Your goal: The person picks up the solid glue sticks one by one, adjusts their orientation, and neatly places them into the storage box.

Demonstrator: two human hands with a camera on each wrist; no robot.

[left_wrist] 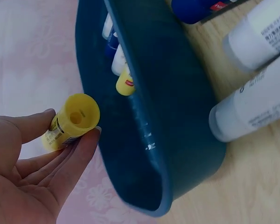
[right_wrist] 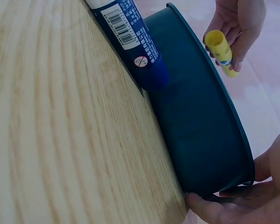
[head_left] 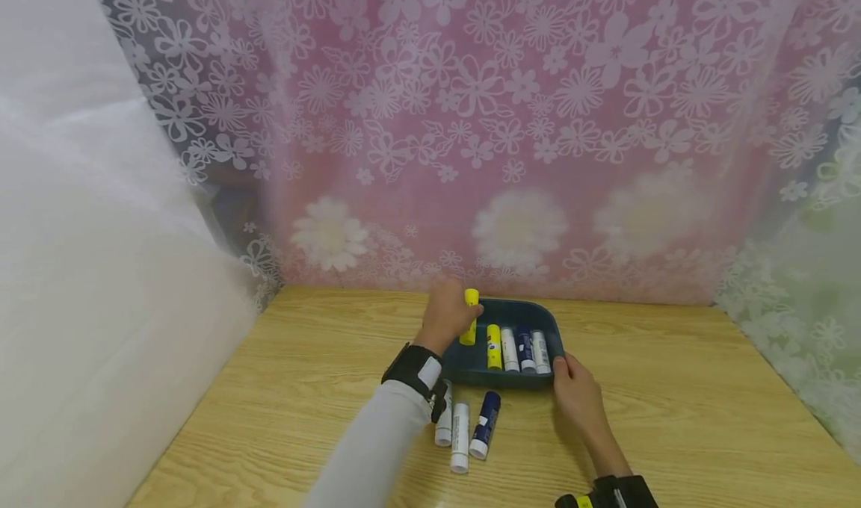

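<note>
My left hand (head_left: 447, 315) pinches a yellow glue stick (left_wrist: 71, 123) between thumb and fingers, above the left part of a dark teal tray (head_left: 498, 379). In the left wrist view its hollow end faces the camera. At the tray's right front corner my right hand (head_left: 580, 396) grips the wall, thumb at the rim. Inside, side by side toward the right, lie a yellow glue stick (head_left: 494, 347), a white one (head_left: 510, 349), a dark blue one (head_left: 525, 347) and another white one (head_left: 540, 352).
In front of the tray, a dark blue glue stick (head_left: 486, 424) and two white glue sticks (head_left: 460, 437) lie on the wooden table (head_left: 303, 418); my left wrist partly hides one. Behind the table hangs a pink flowered curtain (head_left: 417, 157), with white sheeting (head_left: 101, 269) at the left.
</note>
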